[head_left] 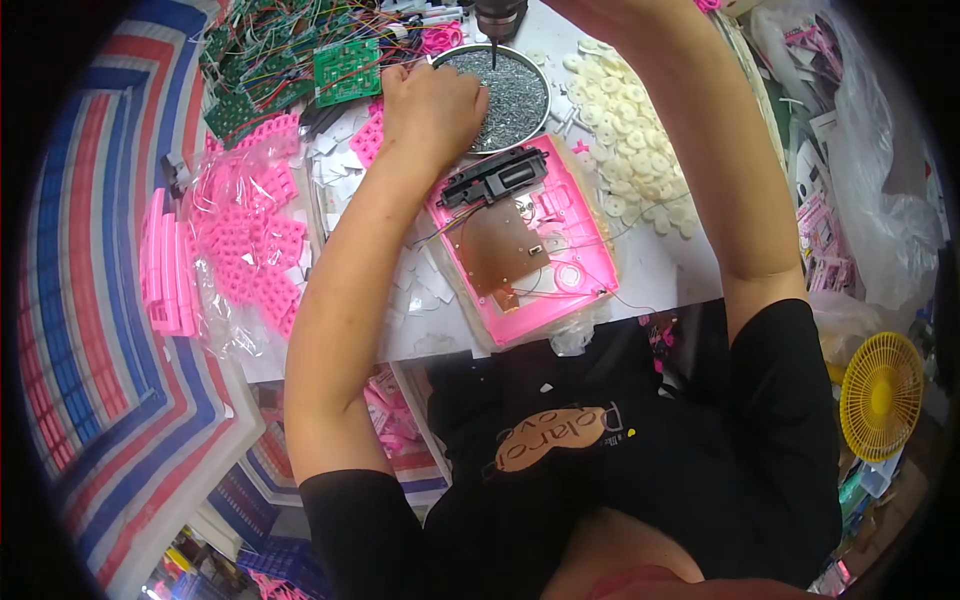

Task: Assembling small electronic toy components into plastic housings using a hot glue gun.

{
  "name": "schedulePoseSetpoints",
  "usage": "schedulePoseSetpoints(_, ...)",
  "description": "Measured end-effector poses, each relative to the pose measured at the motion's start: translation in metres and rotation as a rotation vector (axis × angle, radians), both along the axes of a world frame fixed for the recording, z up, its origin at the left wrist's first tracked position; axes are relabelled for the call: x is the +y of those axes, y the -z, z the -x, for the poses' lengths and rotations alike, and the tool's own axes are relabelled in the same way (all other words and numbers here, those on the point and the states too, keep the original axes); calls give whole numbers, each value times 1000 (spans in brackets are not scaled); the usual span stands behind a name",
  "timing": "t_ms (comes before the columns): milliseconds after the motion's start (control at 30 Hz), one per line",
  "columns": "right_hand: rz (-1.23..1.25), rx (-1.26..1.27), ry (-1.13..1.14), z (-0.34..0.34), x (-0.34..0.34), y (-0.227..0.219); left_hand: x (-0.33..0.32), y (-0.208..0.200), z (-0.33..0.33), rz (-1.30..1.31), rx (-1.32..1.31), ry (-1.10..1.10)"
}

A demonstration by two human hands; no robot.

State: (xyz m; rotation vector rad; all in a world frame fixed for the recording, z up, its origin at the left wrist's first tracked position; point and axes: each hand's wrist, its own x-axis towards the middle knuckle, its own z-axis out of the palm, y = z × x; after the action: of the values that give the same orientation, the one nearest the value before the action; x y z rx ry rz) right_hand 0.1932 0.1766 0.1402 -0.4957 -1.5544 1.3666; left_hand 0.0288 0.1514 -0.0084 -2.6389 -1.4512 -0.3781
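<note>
My left hand (pixel 432 112) is closed over the left rim of a round metal tin (pixel 549 98) full of small grey screws (pixel 512 100). Above the screws, a dark power screwdriver (pixel 500 18) points its bit down into the tin. My right hand (pixel 600 12) reaches to the top edge beside the screwdriver; its fingers are out of the picture. Nearer me lies an open pink plastic housing (pixel 525 322), tilted on the table. It bears a brown circuit board (pixel 498 245), thin wires and a black module (pixel 495 178) across its far end.
Green circuit boards with wires (pixel 347 72) heap up at the far left. Cream round plastic parts (pixel 630 125) pile to the right. Bagged pink parts (pixel 250 225) lie left beside pink panels (pixel 168 265). A yellow fan (pixel 881 397) stands at the right.
</note>
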Motion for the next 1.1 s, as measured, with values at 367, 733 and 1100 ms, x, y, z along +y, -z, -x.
schedulePoseSetpoints(367, 60, -54, 65, -34, -72, 18, -52, -44, 13, -96, -413, 7)
schedulePoseSetpoints(733, -34, 209, -302, -40, -125, 22, -161, -55, -1, 141, -685, 178)
schedulePoseSetpoints(1100, 117, 277, -146, -27, -145, 32, -161, -39, -4, -25, -728, 166)
